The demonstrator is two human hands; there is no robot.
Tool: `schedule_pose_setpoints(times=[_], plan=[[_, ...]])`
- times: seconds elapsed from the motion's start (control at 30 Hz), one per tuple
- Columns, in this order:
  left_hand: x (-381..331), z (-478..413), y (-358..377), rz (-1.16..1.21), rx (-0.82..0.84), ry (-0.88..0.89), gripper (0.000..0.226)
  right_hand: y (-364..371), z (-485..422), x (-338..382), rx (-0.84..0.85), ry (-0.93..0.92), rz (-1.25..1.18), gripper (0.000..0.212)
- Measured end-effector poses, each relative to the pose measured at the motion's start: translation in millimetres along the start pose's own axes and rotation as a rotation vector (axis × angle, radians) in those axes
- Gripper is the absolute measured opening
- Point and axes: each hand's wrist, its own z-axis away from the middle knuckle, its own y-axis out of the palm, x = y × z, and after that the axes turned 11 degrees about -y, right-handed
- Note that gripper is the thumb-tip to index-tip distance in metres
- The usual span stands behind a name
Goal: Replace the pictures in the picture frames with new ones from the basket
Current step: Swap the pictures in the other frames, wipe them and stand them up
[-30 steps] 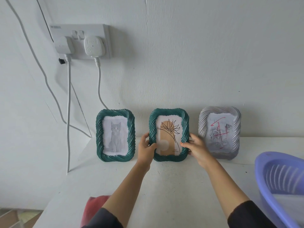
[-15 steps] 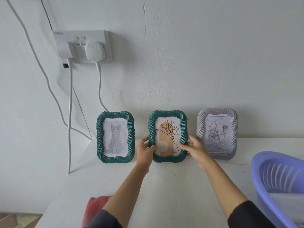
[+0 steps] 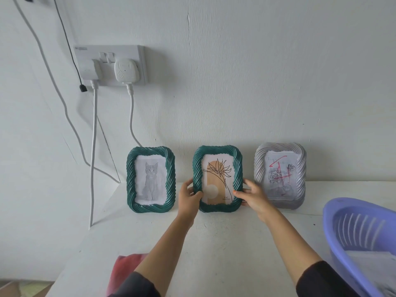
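- While the middle green frame [image 3: 217, 179] stands between its two neighbours at the back of the white table [image 3: 214, 243], both hands are clamped on it, one per side, which looks like a steadying hold for lifting it clear.
- Left hand [image 3: 189, 197] grips the left rim: thumb across the front, fingers curled behind.
- Right hand [image 3: 254, 197] grips the lower right rim, thumb tip on the front edge and fingers wrapped round the side. It's an even hold, so the frame shouldn't twist.
- Whether the base is touching the table or just off it, the head view cannot tell.
- Its flower print [image 3: 216, 168] is in place, so judging by that, the swap here is not yet done.
- Just beside it are the cat frame [image 3: 151, 180] on the left and the grey frame [image 3: 280, 175] on the right, both upright and close enough to be knocked.
- Lilac basket [image 3: 362, 239] sits near the right arm, with pale sheets inside, probably the replacements, kept within easy reach.
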Motion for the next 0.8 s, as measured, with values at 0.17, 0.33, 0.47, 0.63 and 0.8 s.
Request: schedule_pose_setpoints(times=[0.17,0.33,0.47,0.63,0.8], plan=[[-1,9,0,-0.015,-0.067,0.016,0.064,1,10,2,0.029,0.032,0.136,0.056],[-7,25,3,-0.087,-0.151,0.034,0.066,3,33,13,0.082,0.039,0.134,0.064],[-10,39,2,-0.105,-0.170,0.051,0.067,4,47,16,0.128,0.062,0.109,0.080],[-8,60,0,-0.090,-0.177,0.058,0.062,2,70,16,0.121,0.124,0.138,0.088],[-5,84,8,-0.050,-0.267,0.125,0.043,0,100,30,0.073,0.136,0.273,0.075]])
